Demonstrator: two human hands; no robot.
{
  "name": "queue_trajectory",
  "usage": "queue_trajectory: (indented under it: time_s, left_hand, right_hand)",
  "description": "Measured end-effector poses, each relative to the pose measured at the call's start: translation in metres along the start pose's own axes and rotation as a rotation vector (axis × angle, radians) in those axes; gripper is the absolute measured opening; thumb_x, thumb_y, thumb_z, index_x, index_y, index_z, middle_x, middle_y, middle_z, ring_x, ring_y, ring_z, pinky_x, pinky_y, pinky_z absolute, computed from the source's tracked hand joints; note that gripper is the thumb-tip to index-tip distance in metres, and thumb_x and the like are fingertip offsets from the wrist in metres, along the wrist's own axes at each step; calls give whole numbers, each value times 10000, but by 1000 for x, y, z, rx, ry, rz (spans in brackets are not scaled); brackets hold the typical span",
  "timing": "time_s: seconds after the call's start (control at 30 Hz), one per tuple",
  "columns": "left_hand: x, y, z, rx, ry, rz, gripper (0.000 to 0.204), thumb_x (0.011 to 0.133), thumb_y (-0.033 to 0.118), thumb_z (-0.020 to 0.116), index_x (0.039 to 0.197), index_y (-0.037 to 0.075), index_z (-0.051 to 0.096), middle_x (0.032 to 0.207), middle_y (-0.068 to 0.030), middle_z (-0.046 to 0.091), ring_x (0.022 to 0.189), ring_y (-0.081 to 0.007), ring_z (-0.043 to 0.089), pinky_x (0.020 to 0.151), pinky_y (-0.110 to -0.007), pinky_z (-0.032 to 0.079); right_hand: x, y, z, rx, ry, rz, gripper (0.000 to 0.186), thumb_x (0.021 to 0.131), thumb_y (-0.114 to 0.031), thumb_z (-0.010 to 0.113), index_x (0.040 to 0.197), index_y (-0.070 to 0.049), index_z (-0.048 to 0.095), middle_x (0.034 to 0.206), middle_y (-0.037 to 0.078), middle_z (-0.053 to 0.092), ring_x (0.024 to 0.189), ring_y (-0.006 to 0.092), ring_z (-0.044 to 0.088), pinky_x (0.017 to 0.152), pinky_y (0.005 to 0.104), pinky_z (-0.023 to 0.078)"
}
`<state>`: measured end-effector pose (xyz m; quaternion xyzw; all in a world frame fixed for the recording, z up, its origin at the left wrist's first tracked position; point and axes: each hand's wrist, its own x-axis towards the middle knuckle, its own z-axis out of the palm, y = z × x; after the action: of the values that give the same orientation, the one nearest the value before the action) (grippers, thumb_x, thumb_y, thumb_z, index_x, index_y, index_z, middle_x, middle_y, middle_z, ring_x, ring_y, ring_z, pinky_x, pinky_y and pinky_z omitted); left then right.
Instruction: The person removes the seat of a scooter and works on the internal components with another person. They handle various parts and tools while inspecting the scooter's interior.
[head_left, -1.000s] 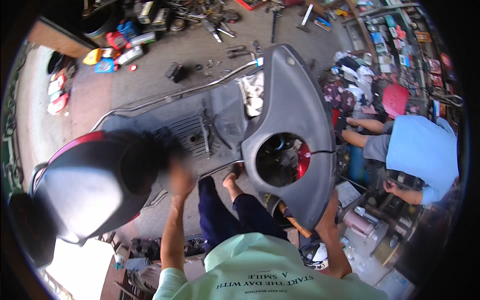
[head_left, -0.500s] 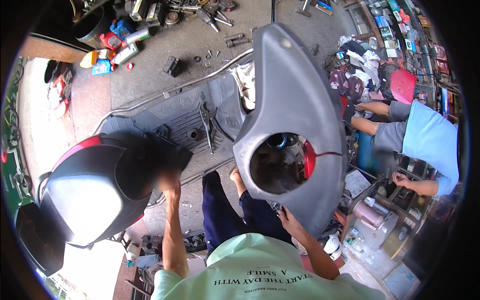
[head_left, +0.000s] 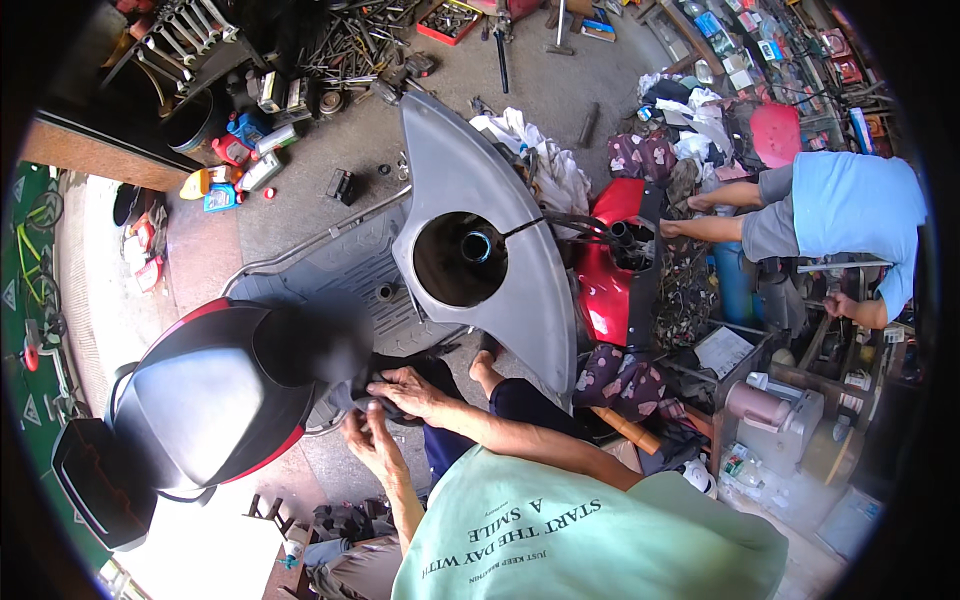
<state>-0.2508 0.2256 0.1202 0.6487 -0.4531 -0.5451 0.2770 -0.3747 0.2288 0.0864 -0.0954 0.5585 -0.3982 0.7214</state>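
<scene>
My right hand [head_left: 412, 390] reaches across to the left, its fingers closed on a dark grey cloth [head_left: 350, 394] in front of the scooter seat. Just below it, my left hand [head_left: 376, 446] has bent fingers against the cloth's lower edge; a blurred patch hides part of this area. The black scooter seat [head_left: 200, 390] with red side trim lies to the left. Ahead stands a large grey plastic scooter panel [head_left: 465, 155]. Through its round hole shows a metal tube [head_left: 475, 246]. The grey ribbed footboard [head_left: 330, 275] lies between seat and panel.
A red body part [head_left: 605, 300] stands right of the panel. A co-worker in a blue shirt [head_left: 850, 215] bends at the right. Bottles [head_left: 232, 150], a small black block [head_left: 341, 185] and heaped tools [head_left: 350, 50] lie on the far floor. A wooden handle [head_left: 625, 430] lies near my right side.
My right hand has left the panel's lower edge and come left beside my left hand, now at the cloth. The view has shifted, and the panel appears further left, covering the footboard's right part.
</scene>
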Motion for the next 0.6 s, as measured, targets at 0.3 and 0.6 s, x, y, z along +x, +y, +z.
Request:
queue_trajectory:
  time_s: [0.3,0.6]
  left_hand:
    - [15,31,22,-551,105,-126,406,882,335,574,1043,-38,597,907,-86,617,736,-169,582,645,-299,496]
    - [46,13,26,-349,218,-97,453,844,434,611,878,-18,627,768,-97,631,613,-157,565,536,-303,476]
  right_hand:
    - [-28,-3,28,-72,-224,-399,239,901,-196,467,909,19,570,663,119,572,637,115,533,559,307,444]
    - [-44,-19,32,45,-21,-261,197,848,-168,528,759,8,530,592,68,441,552,106,453,482,307,373]
